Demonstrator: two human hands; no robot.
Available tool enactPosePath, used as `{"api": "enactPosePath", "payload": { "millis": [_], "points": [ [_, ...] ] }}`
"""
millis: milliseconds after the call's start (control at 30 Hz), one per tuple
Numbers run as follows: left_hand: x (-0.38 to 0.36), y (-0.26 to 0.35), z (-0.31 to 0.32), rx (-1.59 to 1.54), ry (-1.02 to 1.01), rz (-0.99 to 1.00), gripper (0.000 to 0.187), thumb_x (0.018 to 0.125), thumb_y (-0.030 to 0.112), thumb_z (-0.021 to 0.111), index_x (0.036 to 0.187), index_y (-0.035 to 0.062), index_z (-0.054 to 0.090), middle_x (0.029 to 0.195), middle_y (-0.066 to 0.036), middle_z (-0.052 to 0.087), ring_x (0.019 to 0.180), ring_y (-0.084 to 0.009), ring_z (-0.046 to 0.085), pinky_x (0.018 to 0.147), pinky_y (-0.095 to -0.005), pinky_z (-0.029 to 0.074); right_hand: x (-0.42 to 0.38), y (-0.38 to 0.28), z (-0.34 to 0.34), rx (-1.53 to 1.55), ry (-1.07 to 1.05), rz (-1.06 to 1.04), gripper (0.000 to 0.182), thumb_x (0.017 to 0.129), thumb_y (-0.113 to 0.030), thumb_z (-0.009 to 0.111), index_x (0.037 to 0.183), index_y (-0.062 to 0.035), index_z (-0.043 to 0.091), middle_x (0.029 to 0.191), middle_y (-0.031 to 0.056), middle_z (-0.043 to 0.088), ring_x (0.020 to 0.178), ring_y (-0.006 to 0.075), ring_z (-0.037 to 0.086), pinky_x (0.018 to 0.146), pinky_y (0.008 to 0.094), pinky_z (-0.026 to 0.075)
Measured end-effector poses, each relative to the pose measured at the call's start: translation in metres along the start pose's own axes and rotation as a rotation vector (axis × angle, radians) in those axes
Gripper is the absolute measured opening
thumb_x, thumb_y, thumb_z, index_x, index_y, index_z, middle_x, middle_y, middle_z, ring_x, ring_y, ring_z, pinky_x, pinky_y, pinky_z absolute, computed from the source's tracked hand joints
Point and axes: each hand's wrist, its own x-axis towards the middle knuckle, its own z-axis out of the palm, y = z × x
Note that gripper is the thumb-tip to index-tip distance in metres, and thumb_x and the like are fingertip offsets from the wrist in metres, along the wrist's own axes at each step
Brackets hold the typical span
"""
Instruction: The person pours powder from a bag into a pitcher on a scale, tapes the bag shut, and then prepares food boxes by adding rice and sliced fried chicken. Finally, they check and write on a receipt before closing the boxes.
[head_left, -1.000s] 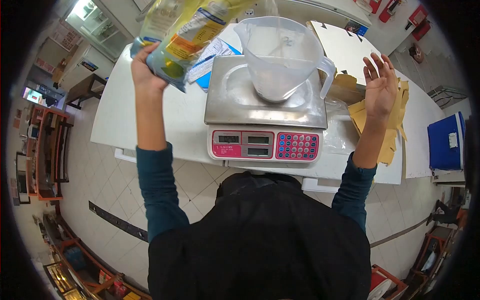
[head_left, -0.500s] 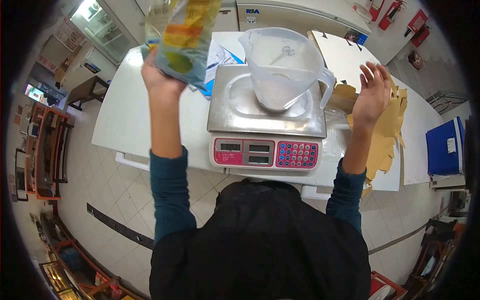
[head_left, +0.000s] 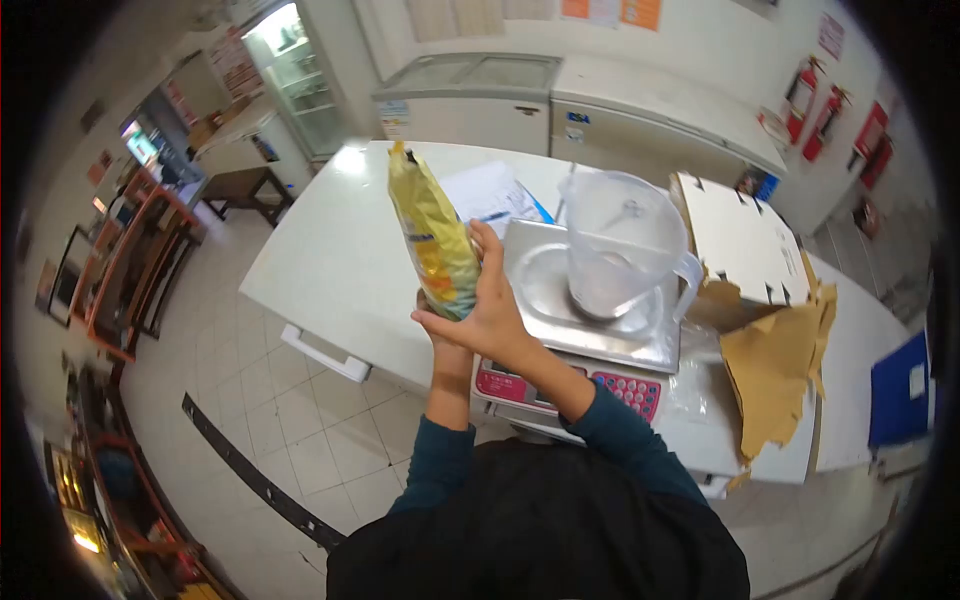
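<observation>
A yellow and green plastic bag (head_left: 432, 235) stands upright over the table's left part, left of the scale. Beneath and behind its lower end, my left hand (head_left: 447, 345) grips it, mostly hidden. My right hand (head_left: 492, 305) is against the bag's right side, with its thumb across the bottom and fingers along the side. A clear plastic jug (head_left: 625, 235) rests on the steel pan of the scale (head_left: 540, 290), its handle to the right. The scale's pink keypad (head_left: 625, 395) is partly covered by my right arm.
Papers (head_left: 485, 195) lie on the white table (head_left: 320, 250) behind the bag. Torn brown cardboard (head_left: 775, 370) and a white box (head_left: 745, 240) are right of the scale. White chest freezers (head_left: 650, 110) stand beyond. A blue box (head_left: 900, 390) is at far right.
The bag has come down and turned more upright. My right hand has crossed from right of the jug to the bag. The camera view has shifted and tilted.
</observation>
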Motion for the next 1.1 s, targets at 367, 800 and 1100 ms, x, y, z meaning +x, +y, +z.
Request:
{"api": "enactPosePath", "payload": {
  "millis": [367,800,1100],
  "points": [
    [-0.079,0.095,-0.033,0.175,0.398,0.419,0.054,0.086,0.049,0.033,0.122,0.0087,0.038,0.121,-0.009,0.044,0.111,-0.0207,0.043,0.093,-0.0359,0.035,-0.016,-0.007,0.131,0.333,-0.31,0.156,0.062,0.063,-0.011,0.071,0.114,0.0007,0.038,0.094,0.0155,0.059,0.087,0.0216,0.06,0.076,0.0306,0.047],
    [-0.228,0.41,0.071,2.575,0.733,0.216,0.066,0.061,0.037,0.075,0.116,0.0098,0.049,0.115,-0.01,0.051,0.114,-0.0212,0.041,0.098,-0.0451,0.025,-0.079,-0.052,0.337,0.626,-1.163,0.134,0.054,0.068,-0.016,0.068,0.113,-0.0019,0.043,0.097,0.0132,0.057,0.089,0.0206,0.056,0.077,0.0311,0.044],
    [-0.25,0.541,-0.003,1.958,0.867,0.148,0.028,0.062,0.013,0.076,0.083,0.0007,0.063,0.069,-0.004,0.059,0.067,-0.0095,0.055,0.057,-0.0235,0.045,-0.09,-0.044,0.494,0.707,-1.499,0.27,0.046,0.074,-0.021,0.066,0.112,-0.0035,0.046,0.092,0.0123,0.058,0.087,0.0172,0.056,0.075,0.0303,0.044]
  ]
}}
